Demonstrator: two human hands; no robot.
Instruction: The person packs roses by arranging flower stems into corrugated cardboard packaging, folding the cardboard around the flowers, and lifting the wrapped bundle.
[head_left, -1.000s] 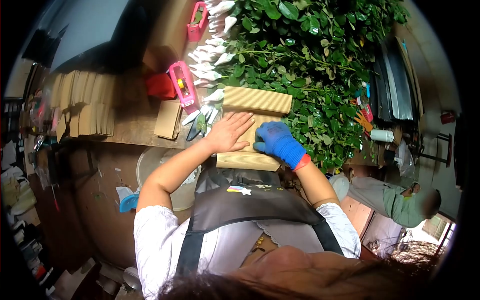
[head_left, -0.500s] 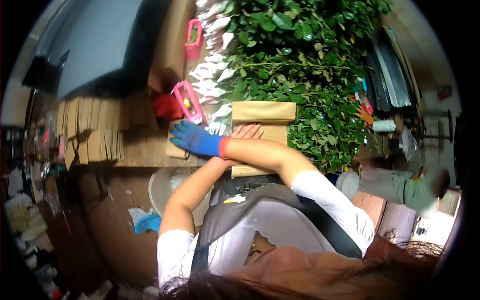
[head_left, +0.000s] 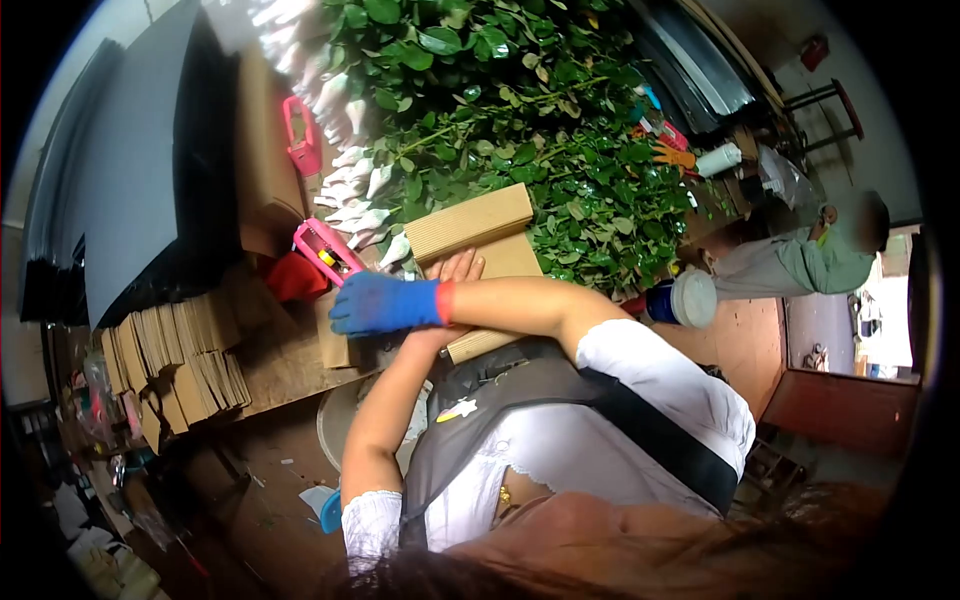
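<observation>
The left hand (head_left: 458,267) lay open on corrugated cardboard (head_left: 508,257), likely light, crushable, best held by its edges. The gloved right hand (head_left: 378,304) was further left, its grip unclear.

A blue knitted glove (head_left: 385,303) with a red cuff (head_left: 445,302) on the right hand (head_left: 375,306), the left hand (head_left: 459,266) bare. White top (head_left: 560,438), short sleeves (head_left: 625,350), scalloped neckline (head_left: 527,478), dark grey apron (head_left: 520,388) with wide black straps (head_left: 680,450) and a star print (head_left: 462,409), gold pendant (head_left: 504,494)
</observation>
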